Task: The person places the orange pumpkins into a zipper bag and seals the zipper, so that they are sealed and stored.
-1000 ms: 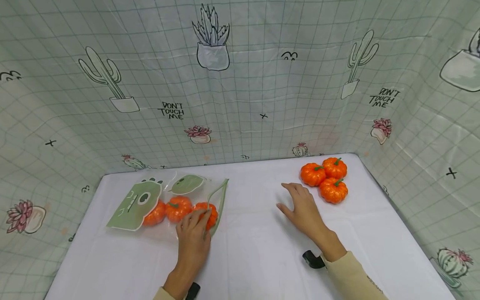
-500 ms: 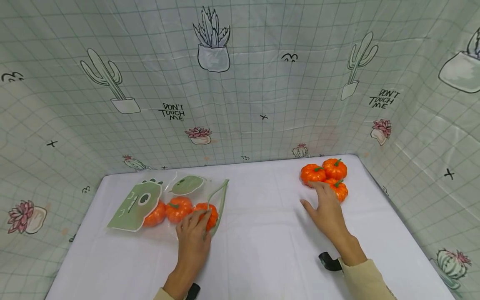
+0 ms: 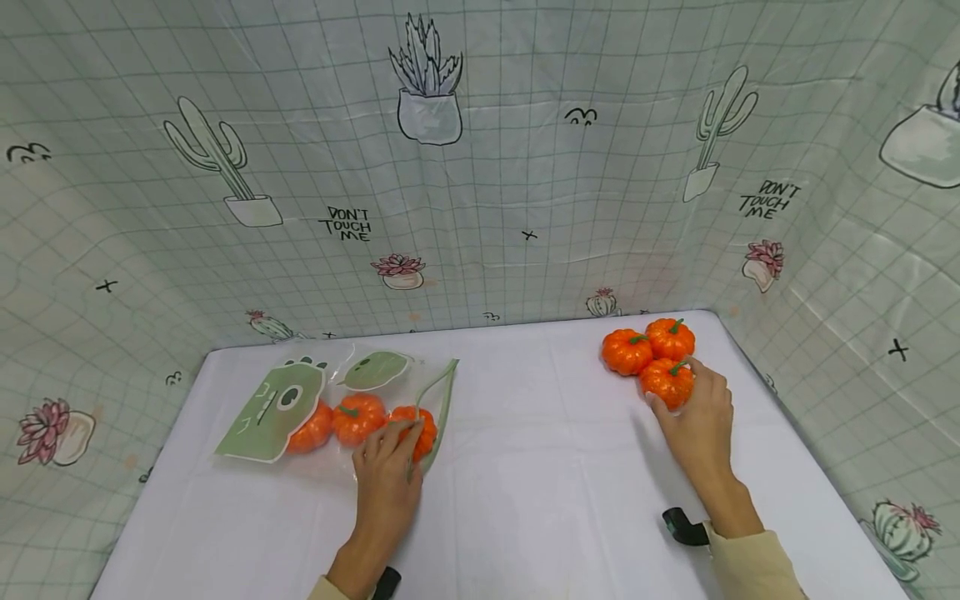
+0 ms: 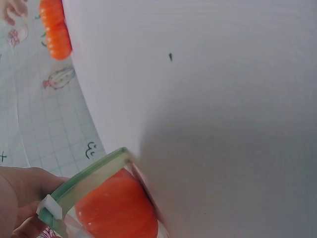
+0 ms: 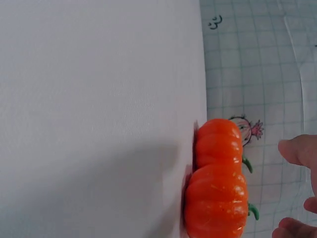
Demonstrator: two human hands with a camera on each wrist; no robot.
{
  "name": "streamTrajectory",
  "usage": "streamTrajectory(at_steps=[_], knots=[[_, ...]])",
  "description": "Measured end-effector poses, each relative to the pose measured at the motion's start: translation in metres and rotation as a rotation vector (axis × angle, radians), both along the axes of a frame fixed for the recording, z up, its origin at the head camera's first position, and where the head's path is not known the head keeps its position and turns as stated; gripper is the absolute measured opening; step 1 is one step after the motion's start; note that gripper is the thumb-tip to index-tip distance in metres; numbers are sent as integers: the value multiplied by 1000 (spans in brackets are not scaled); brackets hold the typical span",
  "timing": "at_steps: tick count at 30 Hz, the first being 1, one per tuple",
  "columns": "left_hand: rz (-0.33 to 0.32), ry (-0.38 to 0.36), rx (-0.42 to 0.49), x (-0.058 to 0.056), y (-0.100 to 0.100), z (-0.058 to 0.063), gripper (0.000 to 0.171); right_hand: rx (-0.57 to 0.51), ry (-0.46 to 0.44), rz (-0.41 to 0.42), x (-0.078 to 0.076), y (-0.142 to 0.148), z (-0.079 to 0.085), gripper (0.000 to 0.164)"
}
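Observation:
A clear zip bag with a green cartoon face lies at the left of the table, three small orange pumpkins inside. My left hand pinches its green zip edge near a white slider; the edge stands lifted in front of a pumpkin. At the back right, three more pumpkins sit clustered. My right hand spreads thumb and fingers about the front pumpkin. In the right wrist view its thumb and fingers stand apart from the pumpkins.
The other two loose pumpkins touch each other behind the front one. A white cloth covers the table. A grid-patterned curtain with cactus drawings borders its back and sides.
My right hand has moved right, over the loose pumpkins, then round to the right side of the front one. The left hand and the bag have stayed in place.

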State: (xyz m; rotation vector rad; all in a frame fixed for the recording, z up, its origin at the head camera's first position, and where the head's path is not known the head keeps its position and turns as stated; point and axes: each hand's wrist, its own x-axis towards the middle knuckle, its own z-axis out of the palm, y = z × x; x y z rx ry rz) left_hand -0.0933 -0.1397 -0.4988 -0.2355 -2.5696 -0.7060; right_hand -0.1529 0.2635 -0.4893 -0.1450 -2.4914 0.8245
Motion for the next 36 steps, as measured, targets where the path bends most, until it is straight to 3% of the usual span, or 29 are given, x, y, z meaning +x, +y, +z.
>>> streamTrajectory(at_steps=[6, 13, 30, 36], knots=[[5, -13, -7, 0, 0, 1, 58, -3, -104, -51, 0, 10, -1, 85], [8, -19, -5, 0, 0, 0, 58, 37, -192, -27, -5, 19, -7, 85], [-11, 83, 8, 0, 1, -3, 58, 38, -297, 20, -19, 32, -21, 85], [-11, 67, 4, -1, 1, -3, 57, 16, -330, 21, -27, 36, -23, 87]])
